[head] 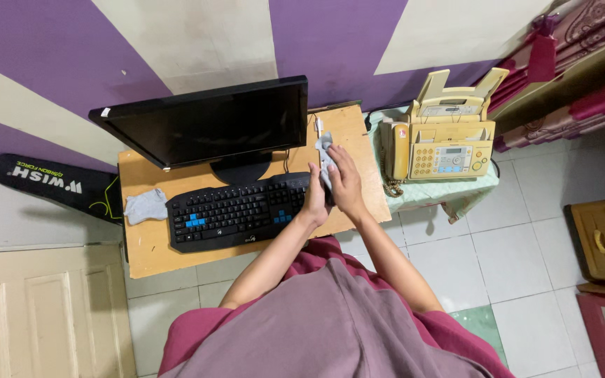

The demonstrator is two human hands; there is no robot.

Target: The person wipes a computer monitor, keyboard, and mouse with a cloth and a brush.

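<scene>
Both my hands meet at the right end of a small wooden desk (150,241). My right hand (345,180) presses a pale grey cloth (324,150) onto something on the desk; what lies under it is hidden. My left hand (315,197) grips or steadies that hidden thing beside the right end of a black keyboard (239,211) with blue keys. A black monitor (208,124) with a dark screen stands behind the keyboard.
A second grey cloth (145,206) lies at the desk's left end. A cream fax phone (447,133) sits on a low cloth-covered stand to the right. A black racket bag (47,179) leans at the left wall. White floor tiles, a wooden box (600,241) at right.
</scene>
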